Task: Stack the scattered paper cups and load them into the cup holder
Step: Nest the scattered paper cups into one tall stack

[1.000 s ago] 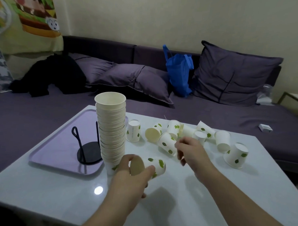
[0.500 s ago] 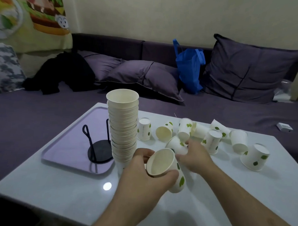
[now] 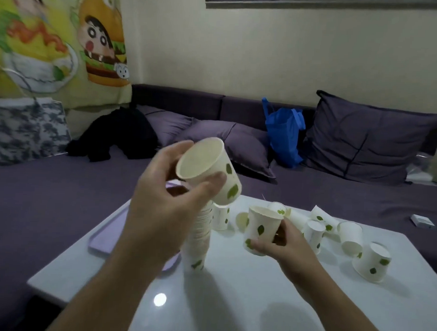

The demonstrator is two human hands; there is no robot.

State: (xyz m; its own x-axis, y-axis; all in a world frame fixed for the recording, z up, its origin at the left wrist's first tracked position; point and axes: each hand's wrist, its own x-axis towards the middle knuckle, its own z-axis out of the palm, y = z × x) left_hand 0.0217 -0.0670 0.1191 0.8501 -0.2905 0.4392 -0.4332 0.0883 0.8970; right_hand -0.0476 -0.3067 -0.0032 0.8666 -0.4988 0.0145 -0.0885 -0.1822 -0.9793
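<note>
My left hand [image 3: 166, 205] holds a white paper cup with green leaves [image 3: 210, 170], raised and tilted, its mouth facing me, above the tall stack of cups [image 3: 197, 241]. My hand hides the stack's top. My right hand [image 3: 281, 244] grips a second leaf-print cup [image 3: 261, 228] upright, just right of the stack. Several loose cups [image 3: 351, 238] lie and stand scattered on the white table [image 3: 232, 302] behind and to the right. The cup holder is hidden behind my left hand and arm.
A lilac tray [image 3: 103, 240] lies on the table's left side, partly covered by my left arm. A purple sofa with cushions [image 3: 362, 138], a blue bag [image 3: 285, 133] and black clothing [image 3: 117, 134] runs behind. A small box [image 3: 422, 220] lies on the sofa seat.
My left hand has lifted its cup from table height up over the stack. My right hand picked a cup from the scattered group and now holds it upright. The view has tilted upward.
</note>
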